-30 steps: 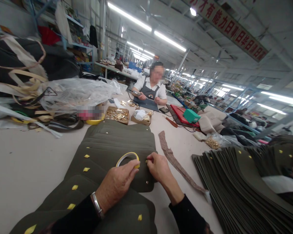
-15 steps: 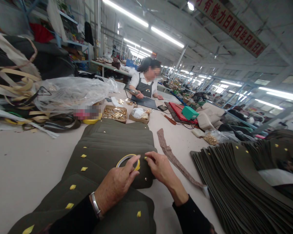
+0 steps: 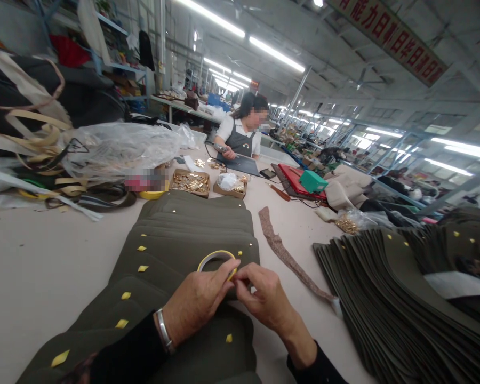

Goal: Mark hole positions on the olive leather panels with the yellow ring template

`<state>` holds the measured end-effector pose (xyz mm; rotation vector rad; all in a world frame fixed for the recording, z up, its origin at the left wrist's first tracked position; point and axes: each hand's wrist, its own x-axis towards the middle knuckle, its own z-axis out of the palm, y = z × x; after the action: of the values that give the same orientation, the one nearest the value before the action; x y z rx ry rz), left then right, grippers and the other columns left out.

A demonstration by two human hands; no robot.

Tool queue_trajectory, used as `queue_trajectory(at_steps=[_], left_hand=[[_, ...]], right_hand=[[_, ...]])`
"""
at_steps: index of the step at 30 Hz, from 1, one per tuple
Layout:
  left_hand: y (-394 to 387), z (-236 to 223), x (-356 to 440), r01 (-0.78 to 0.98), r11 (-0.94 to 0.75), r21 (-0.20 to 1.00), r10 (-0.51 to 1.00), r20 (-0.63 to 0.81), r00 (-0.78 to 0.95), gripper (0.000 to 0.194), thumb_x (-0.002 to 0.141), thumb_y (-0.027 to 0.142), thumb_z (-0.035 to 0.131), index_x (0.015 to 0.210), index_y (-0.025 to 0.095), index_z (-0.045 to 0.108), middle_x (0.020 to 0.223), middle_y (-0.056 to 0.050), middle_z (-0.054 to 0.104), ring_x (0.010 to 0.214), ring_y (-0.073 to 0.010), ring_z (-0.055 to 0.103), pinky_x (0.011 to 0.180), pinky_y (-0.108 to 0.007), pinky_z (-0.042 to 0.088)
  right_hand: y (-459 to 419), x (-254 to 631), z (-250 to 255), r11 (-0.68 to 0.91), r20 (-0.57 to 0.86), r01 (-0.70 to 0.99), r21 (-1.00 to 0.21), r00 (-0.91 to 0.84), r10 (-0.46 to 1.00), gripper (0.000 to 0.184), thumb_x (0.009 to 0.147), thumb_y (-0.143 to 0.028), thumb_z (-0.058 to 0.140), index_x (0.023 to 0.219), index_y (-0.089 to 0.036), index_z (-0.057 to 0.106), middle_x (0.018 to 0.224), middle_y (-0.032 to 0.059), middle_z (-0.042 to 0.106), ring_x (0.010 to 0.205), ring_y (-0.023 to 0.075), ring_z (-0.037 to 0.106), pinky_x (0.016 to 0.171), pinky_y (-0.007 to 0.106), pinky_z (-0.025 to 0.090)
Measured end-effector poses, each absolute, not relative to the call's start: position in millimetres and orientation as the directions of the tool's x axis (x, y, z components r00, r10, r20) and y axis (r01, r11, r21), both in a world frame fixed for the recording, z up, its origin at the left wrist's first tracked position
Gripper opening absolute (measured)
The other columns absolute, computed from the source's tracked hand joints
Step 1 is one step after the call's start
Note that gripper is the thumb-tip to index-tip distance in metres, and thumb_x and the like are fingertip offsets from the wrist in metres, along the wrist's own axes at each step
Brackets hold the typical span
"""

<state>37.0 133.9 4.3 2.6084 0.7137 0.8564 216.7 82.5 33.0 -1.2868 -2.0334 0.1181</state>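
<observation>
A roll of yellow tape (image 3: 214, 257) stands on edge in my left hand (image 3: 198, 304), whose fingers are closed round its lower rim. My right hand (image 3: 264, 298) is closed in a pinch at the roll's right side, touching my left fingertips. Both hands rest over a fanned row of dark olive leather pieces (image 3: 192, 234). These pieces carry small yellow tape tabs (image 3: 142, 268) along their left edges and small metal studs. What my right fingers pinch is too small to make out.
A second fanned stack of olive pieces (image 3: 384, 298) lies at the right. A brown strip (image 3: 282, 250) lies between the stacks. Boxes of gold hardware (image 3: 191, 183) and a plastic bag (image 3: 120, 149) sit beyond. A co-worker (image 3: 242, 138) sits at the table's far end.
My right hand has moved left and nearer, from the leather's edge to the tape roll, and now meets my left fingertips. The left hand with the roll has shifted slightly right.
</observation>
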Motion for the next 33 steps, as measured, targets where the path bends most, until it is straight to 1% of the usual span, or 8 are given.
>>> queue_trajectory(at_steps=[5, 8, 10, 12, 15, 18, 22, 33], left_hand=[[132, 14, 38, 0.410, -0.796, 0.446, 0.581, 0.370, 0.725, 0.016, 0.096, 0.018, 0.039, 0.099, 0.021, 0.053, 0.082, 0.001, 0.068, 0.072, -0.0142, 0.067, 0.061, -0.022, 0.048], [128, 18, 39, 0.417, -0.813, 0.406, 0.572, 0.421, 0.705, 0.019, 0.096, 0.019, 0.037, 0.088, 0.020, 0.055, 0.075, 0.001, 0.065, 0.066, -0.0130, 0.064, 0.058, -0.022, 0.044], [123, 21, 39, 0.407, -0.835, 0.370, 0.548, 0.497, 0.672, 0.022, 0.097, 0.020, 0.036, 0.084, 0.019, 0.054, 0.071, 0.001, 0.063, 0.063, -0.0128, 0.061, 0.056, -0.023, 0.043], [117, 23, 40, 0.386, -0.857, 0.341, 0.515, 0.561, 0.648, 0.023, 0.097, 0.019, 0.035, 0.082, 0.019, 0.053, 0.069, 0.001, 0.061, 0.062, -0.0123, 0.060, 0.057, -0.023, 0.042], [114, 25, 41, 0.406, -0.861, 0.307, 0.509, 0.542, 0.669, 0.021, 0.097, 0.019, 0.037, 0.084, 0.019, 0.053, 0.070, 0.000, 0.061, 0.064, -0.0133, 0.060, 0.059, -0.024, 0.044], [118, 24, 44, 0.538, -0.811, 0.232, 0.586, 0.333, 0.739, 0.016, 0.094, 0.014, 0.042, 0.086, 0.020, 0.055, 0.074, -0.001, 0.063, 0.067, -0.0177, 0.061, 0.058, -0.027, 0.046], [123, 24, 48, 0.613, -0.768, 0.188, 0.636, 0.103, 0.765, 0.017, 0.089, 0.007, 0.045, 0.092, 0.020, 0.056, 0.085, -0.004, 0.064, 0.078, -0.0222, 0.061, 0.063, -0.032, 0.051], [124, 24, 49, 0.606, -0.764, 0.224, 0.630, 0.052, 0.775, 0.019, 0.089, 0.007, 0.042, 0.093, 0.019, 0.055, 0.088, -0.005, 0.062, 0.080, -0.0219, 0.059, 0.068, -0.033, 0.053]], right_hand=[[74, 209, 27, 0.491, 0.625, 0.792, -0.362, -0.185, 0.758, 0.014, 0.081, -0.008, 0.050, 0.078, -0.018, 0.060, 0.065, 0.0008, 0.059, 0.058, 0.0127, 0.055, 0.057, 0.024, 0.044], [70, 201, 29, 0.390, 0.582, 0.792, -0.470, -0.054, 0.812, 0.015, 0.078, -0.010, 0.050, 0.073, -0.018, 0.061, 0.063, 0.0006, 0.061, 0.056, 0.0121, 0.056, 0.056, 0.023, 0.045], [72, 200, 29, 0.235, 0.461, 0.731, -0.641, 0.121, 0.879, 0.014, 0.076, -0.013, 0.052, 0.068, -0.019, 0.061, 0.061, 0.0000, 0.061, 0.054, 0.0117, 0.056, 0.053, 0.022, 0.045], [76, 205, 25, 0.039, 0.258, 0.559, -0.828, 0.318, 0.912, 0.011, 0.076, -0.020, 0.054, 0.068, -0.018, 0.062, 0.058, -0.0007, 0.061, 0.050, 0.0118, 0.057, 0.049, 0.022, 0.046], [79, 221, 15, -0.189, -0.065, 0.280, -0.941, 0.398, 0.915, 0.017, 0.074, -0.031, 0.060, 0.071, -0.014, 0.062, 0.053, -0.0016, 0.059, 0.043, 0.0114, 0.055, 0.043, 0.022, 0.046], [74, 232, 4, -0.294, -0.238, 0.219, -0.930, 0.252, 0.938, 0.023, 0.073, -0.035, 0.063, 0.074, -0.012, 0.064, 0.054, -0.0007, 0.061, 0.043, 0.0097, 0.054, 0.044, 0.020, 0.046], [69, 228, 1, -0.269, -0.203, 0.291, -0.918, 0.238, 0.950, 0.021, 0.077, -0.033, 0.061, 0.074, -0.012, 0.065, 0.055, -0.0015, 0.060, 0.045, 0.0091, 0.054, 0.046, 0.020, 0.045], [79, 221, 6, -0.115, 0.020, 0.769, -0.629, 0.164, 0.986, 0.016, 0.079, -0.016, 0.055, 0.068, -0.018, 0.067, 0.066, 0.0014, 0.069, 0.060, 0.0151, 0.061, 0.058, 0.024, 0.043]])
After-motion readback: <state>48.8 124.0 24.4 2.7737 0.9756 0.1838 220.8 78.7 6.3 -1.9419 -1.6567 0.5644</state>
